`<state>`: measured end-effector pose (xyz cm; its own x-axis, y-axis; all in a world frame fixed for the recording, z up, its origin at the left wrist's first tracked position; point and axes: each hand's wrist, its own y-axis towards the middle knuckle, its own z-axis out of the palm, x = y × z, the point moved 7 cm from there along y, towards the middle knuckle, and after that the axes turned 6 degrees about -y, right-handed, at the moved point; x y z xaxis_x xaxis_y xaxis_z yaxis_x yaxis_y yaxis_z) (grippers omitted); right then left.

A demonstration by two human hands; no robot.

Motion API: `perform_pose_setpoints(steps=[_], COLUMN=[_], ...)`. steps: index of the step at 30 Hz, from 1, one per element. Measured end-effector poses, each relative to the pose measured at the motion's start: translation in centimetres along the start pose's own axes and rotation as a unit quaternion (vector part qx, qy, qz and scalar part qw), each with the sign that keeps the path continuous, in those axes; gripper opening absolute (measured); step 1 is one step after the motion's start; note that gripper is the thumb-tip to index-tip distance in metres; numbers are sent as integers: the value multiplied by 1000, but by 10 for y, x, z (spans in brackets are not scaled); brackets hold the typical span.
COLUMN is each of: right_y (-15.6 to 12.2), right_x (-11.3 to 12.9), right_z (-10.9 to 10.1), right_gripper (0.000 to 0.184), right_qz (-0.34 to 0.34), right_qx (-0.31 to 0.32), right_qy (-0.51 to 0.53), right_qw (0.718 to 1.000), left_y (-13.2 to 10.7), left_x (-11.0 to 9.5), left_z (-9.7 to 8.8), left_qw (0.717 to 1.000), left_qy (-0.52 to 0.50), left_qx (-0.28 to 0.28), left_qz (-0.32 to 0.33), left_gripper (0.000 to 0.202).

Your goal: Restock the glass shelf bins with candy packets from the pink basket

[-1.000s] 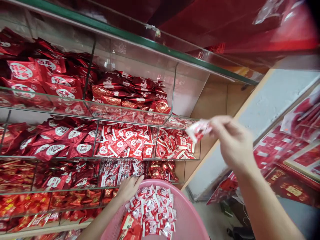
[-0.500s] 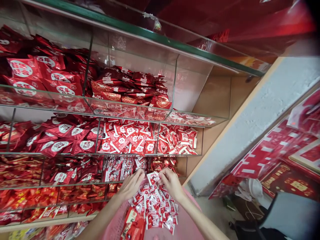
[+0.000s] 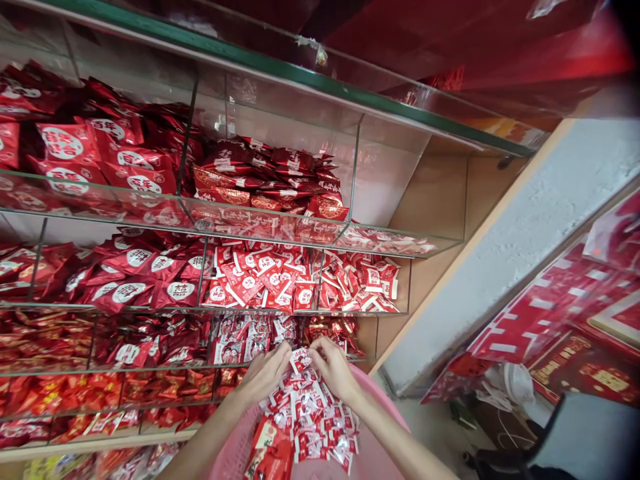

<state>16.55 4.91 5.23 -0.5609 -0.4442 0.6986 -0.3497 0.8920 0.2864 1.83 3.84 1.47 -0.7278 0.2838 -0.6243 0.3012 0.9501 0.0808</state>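
Note:
A small red-and-white candy packet [image 3: 301, 360] is held above the pink basket [image 3: 387, 393]. My right hand [image 3: 333, 367] pinches its right side. At its left edge are the closed fingertips of my left hand [image 3: 267, 370], which seem to grip it too; the thumb is partly hidden. Below both hands lies a pile of similar small candy packets [image 3: 313, 407] in the basket. Beside the pile, under my left forearm's side, sits a larger red bag [image 3: 270, 453] with a cream patch and dark lettering.
Glass shelves [image 3: 250, 230] with dividers hold many red wrapped packets [image 3: 145, 270] in front of me. A wooden side panel [image 3: 430, 280] and pale wall [image 3: 465, 267] stand to the right. Red printed goods [image 3: 540, 300] and a grey chair back [image 3: 585, 437] are at far right.
The packet has come down slightly and now sits between the fingertips of both hands, closer to the left hand. The view has shifted a little to the left.

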Motion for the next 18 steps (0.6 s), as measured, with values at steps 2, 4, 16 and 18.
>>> perform_pose_setpoints(steps=[2, 4, 16, 18], right_y=[3, 5, 1, 1], right_x=[6, 10, -6, -9], right_z=[-1, 0, 2, 3], right_gripper=[15, 17, 23, 25], right_qz=[-12, -16, 8, 17], right_qx=[6, 22, -49, -64], right_qy=[-45, -93, -48, -21], right_qw=[999, 995, 998, 998], left_y=[0, 0, 1, 2], left_x=[1, 1, 4, 5], left_z=[1, 1, 2, 3], left_qw=[1000, 1000, 1000, 1000], left_qy=[0, 2, -15, -14], left_qx=[2, 1, -6, -7], left_qz=[1, 4, 6, 3], left_gripper=[34, 33, 30, 28])
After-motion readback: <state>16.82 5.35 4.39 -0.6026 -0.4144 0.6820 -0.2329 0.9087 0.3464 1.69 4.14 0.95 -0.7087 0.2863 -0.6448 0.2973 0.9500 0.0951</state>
